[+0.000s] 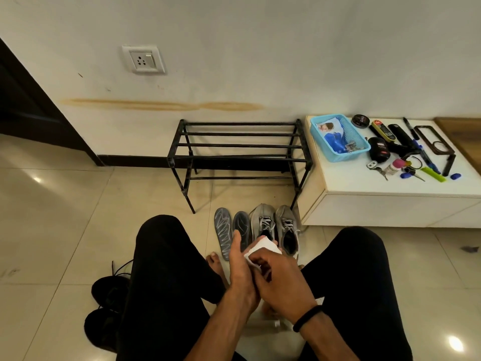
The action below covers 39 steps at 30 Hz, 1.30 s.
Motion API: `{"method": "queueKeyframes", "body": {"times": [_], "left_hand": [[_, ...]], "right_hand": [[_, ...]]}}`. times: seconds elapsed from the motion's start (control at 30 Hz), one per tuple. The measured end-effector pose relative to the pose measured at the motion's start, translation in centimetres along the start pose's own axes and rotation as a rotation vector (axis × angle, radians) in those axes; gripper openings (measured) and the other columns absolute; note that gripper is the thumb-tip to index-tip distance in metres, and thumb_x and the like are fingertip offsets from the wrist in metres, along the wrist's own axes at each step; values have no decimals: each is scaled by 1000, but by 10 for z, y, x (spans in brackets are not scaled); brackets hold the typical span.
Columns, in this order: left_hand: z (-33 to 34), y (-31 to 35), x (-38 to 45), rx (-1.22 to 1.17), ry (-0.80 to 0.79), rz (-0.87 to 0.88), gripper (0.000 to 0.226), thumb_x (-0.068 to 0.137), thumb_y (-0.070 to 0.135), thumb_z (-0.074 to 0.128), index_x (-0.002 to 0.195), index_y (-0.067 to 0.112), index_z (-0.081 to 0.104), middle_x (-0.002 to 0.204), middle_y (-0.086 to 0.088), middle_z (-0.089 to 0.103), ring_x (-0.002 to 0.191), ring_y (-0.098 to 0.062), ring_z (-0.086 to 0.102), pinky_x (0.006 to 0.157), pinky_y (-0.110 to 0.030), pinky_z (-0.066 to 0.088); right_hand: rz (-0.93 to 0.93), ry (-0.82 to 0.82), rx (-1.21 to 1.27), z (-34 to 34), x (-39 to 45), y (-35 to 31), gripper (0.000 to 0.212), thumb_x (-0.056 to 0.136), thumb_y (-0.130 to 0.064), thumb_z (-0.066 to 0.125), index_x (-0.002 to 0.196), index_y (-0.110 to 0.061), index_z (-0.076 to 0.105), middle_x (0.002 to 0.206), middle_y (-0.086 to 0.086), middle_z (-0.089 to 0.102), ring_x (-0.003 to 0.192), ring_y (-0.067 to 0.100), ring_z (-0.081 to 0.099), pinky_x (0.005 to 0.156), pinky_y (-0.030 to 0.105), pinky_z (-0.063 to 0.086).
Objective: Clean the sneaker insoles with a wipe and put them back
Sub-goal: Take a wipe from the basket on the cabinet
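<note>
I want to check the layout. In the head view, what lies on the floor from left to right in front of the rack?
Patterned grey insole → dark insole → left grey sneaker → right grey sneaker.

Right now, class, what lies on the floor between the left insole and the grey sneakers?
The second insole, dark, lies flat between the left insole and the sneakers; the head view shows it.

A black metal rack (238, 152) stands against the stained white wall (260, 61) on glossy tiles (52, 217).
</note>
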State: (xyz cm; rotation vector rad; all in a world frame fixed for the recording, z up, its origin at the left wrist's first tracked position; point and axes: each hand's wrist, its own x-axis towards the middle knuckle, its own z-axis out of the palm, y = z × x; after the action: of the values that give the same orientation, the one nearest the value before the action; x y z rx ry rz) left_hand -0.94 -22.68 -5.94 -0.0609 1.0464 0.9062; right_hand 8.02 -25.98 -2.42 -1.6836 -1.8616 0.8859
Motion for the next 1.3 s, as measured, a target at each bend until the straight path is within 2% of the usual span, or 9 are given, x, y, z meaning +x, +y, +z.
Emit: {"method": "queueKeyframes", "body": {"times": [0.13,0.4,0.47,0.57,0.7,0.83,0.97,1.13,1.3], "left_hand": [[-2,5,3,-110,-4,4,95,83,82,47,128,2,70,127,-27,68,126,-42,61,115,-52,43],[5,2,-2,-54,-61,62,94,78,77,57,128,-1,68,126,-26,69,116,-38,67,94,-45,57],[6,0,-1,-20,-61,59,88,81,73,60,129,-1,67,126,-27,69,122,-40,65,101,-50,55],[7,-1,-1,62,-84,70,70,88,59,64,126,1,68,120,-25,72,116,-38,68,110,-52,49],[8,-2,-6,132,-142,80,37,97,26,66,125,2,67,120,-22,73,108,-33,73,99,-46,57],[6,-5,1,124,-142,115,33,96,2,63,129,3,66,123,-23,71,115,-36,70,96,-43,59],[6,-4,4,108,-104,128,30,98,-5,58,124,4,68,116,-21,74,106,-33,72,79,-36,64],[2,-5,7,191,-54,110,27,97,10,63,123,14,69,117,-14,75,112,-29,66,107,-48,47],[2,-6,8,218,-72,95,30,98,15,63,126,18,70,120,-13,74,114,-28,66,101,-46,49]], "right_hand": [[-47,46,-108,1,2,2,17,94,-24,65,109,-30,70,103,-15,71,92,1,62,84,12,50],[186,278,68,-18,11,20,22,91,-18,71,112,-26,70,100,-18,65,86,-16,56,73,-3,42],[234,302,96,-22,14,25,25,91,-18,71,115,-25,68,103,-14,68,87,-14,57,70,-4,42],[295,345,121,-26,19,28,27,90,-17,71,115,-26,67,104,-10,70,87,-9,60,66,-3,43],[322,362,110,-25,22,32,28,88,-20,74,114,-27,67,102,-10,70,84,-5,61,63,0,45],[339,352,120,-23,23,38,31,86,-26,77,115,-29,66,99,-13,66,83,-1,62,64,6,49],[433,301,348,-29,24,47,30,84,-27,80,112,-23,69,100,-8,70,91,4,68,73,17,57],[607,184,764,-34,24,53,39,78,-12,85,114,-10,69,104,15,72,89,28,75,79,41,63],[658,205,916,-35,26,52,34,79,1,81,110,-4,70,103,20,73,93,34,74,76,38,62]]}}
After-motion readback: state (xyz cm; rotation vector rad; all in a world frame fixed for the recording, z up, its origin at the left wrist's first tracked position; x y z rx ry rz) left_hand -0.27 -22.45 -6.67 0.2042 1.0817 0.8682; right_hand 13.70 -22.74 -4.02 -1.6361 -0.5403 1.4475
